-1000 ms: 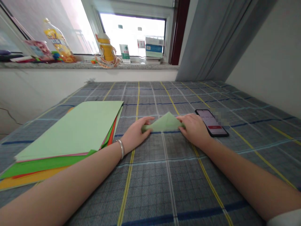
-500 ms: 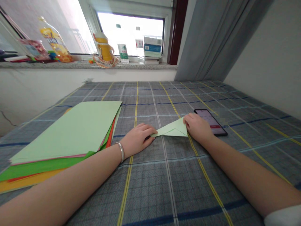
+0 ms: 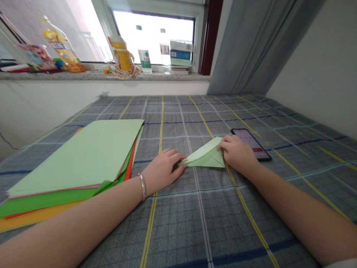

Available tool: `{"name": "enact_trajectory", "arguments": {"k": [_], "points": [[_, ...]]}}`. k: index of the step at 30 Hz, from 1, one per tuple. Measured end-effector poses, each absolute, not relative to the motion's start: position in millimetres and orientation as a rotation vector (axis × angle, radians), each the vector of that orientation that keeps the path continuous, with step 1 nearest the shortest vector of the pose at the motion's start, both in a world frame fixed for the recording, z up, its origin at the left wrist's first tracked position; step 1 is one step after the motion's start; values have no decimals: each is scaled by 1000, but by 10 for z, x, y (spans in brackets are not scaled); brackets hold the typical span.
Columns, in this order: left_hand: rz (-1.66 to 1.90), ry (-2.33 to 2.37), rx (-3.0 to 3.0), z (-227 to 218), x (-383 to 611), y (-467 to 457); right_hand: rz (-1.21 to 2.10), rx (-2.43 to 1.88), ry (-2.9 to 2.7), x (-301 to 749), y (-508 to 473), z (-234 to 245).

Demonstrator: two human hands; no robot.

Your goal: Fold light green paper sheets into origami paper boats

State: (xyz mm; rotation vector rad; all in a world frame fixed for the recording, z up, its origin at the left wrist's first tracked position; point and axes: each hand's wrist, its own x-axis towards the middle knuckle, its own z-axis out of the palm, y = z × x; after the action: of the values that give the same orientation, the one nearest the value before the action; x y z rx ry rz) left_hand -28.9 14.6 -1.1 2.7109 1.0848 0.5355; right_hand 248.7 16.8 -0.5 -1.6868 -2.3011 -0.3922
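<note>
Pale green folded paper lying crosswise mid plaid bedcover, long axis left-right, point toward left hand, which is open, flat, fingertips touching point. Right hand nearer wide end, fingers on paper, can't tell if pinching. Phone just beyond right hand; coloured paper stack left of left hand.
</note>
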Motion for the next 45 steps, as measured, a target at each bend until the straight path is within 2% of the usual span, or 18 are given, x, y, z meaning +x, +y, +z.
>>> {"name": "enact_trajectory", "arguments": {"k": [10,20,26,34,41,45], "points": [[595,1135,2650,-63,-278,191,11,-1258,-2581,2182,-42,63],[567,1152,2580,-63,-244,205,79,-1240,-2439,1740,-42,-49],[508,1142,2615,-76,-275,260,236,-1403,-2344,1668,101,-138],[473,1158,2610,-51,-246,243,164,-1491,-2305,1650,97,-148],[447,1165,2575,-46,-226,237,50,-1011,-2551,1794,65,-117],[433,1122,2601,-56,-246,265,-96,-884,-2652,1838,43,-110]]}}
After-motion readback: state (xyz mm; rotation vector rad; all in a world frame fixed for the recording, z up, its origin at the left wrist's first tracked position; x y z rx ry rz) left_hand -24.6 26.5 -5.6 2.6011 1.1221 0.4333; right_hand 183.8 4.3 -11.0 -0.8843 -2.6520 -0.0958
